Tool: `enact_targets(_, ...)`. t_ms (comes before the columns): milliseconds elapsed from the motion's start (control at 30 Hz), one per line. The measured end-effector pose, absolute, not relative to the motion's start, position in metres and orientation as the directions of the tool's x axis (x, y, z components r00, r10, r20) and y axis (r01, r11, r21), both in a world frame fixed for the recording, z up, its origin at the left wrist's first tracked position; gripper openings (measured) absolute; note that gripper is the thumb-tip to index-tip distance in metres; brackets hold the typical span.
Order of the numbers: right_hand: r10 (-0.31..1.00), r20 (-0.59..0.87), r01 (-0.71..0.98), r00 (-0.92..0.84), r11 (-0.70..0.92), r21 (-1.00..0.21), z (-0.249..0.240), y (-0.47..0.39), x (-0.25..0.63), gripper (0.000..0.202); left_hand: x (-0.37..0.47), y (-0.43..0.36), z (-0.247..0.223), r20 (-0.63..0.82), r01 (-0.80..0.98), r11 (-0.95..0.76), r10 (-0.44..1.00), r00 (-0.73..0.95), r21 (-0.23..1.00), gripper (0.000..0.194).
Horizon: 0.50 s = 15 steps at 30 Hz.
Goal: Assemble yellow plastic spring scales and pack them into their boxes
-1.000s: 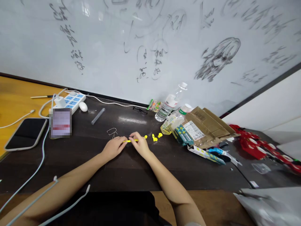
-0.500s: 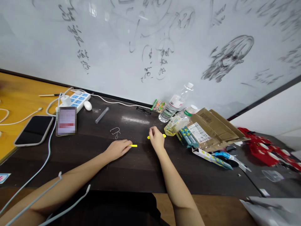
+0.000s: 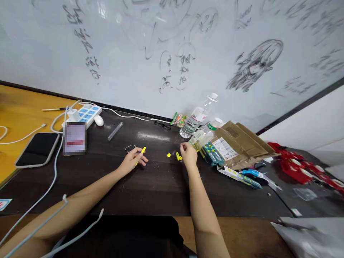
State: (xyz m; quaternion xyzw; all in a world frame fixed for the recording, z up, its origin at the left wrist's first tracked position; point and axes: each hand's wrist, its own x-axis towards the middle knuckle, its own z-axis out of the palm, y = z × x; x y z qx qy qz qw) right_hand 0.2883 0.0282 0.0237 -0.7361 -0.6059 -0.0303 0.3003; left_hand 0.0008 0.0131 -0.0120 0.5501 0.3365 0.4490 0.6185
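Observation:
Between the thumb and fingers of my left hand (image 3: 131, 161) is a thin yellow strip (image 3: 143, 150), tilted up, its other fingers spread loosely. My right hand (image 3: 189, 154) is at the right, thumb and fingers pinched together; whether anything is in them is too small to make out. Just left of it lie small yellow pieces (image 3: 178, 156), and a round yellow piece (image 3: 168, 155) rests a little farther left on the dark table (image 3: 153, 197). Behind my left hand, a bent wire loop (image 3: 130, 147) is partly covered by the hand.
A clear tube (image 3: 115, 131), white egg-shaped object (image 3: 99, 120), power strip (image 3: 87, 116) and phone (image 3: 37, 149) are at the left. Bottles, including a water bottle (image 3: 191, 123), a cardboard package (image 3: 242, 143) and blue-handled scissors (image 3: 255, 174) crowd the right. A cable (image 3: 55, 179) hangs at the left.
My left hand has lifted the yellow strip from near the tabletop and turned it upward. My right hand has shifted right, uncovering the yellow pieces beside it.

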Motion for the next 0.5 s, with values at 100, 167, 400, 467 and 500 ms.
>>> enact_targets(100,0.890,0.321,0.885,0.325,-0.166,-0.436,0.022,0.028,0.308,0.019,0.002,0.009,-0.008,0.001,-0.175,0.074,0.917,0.398,0.982,0.040)
enact_targets(167,0.904,0.297,0.884,0.309,-0.158,-0.440,0.020,0.028,0.312,0.018,0.003,0.008,-0.008,-0.040,-0.157,0.112,0.916,0.398,0.981,0.038)
enact_targets(400,0.962,0.228,0.905,0.150,-0.041,-0.423,0.015,0.028,0.305,0.016,0.000,0.013,-0.014,-0.009,-0.101,0.047,0.937,0.349,0.994,0.044)
enact_targets(467,0.963,0.228,0.908,0.144,-0.037,-0.417,0.016,0.027,0.305,0.017,-0.003,0.012,-0.013,0.088,0.028,-0.102,0.946,0.311,0.994,0.040)
enact_targets(500,0.962,0.231,0.910,0.144,-0.037,-0.414,0.017,0.027,0.305,0.017,-0.005,0.011,-0.012,0.151,0.122,-0.196,0.941,0.301,0.973,0.037)
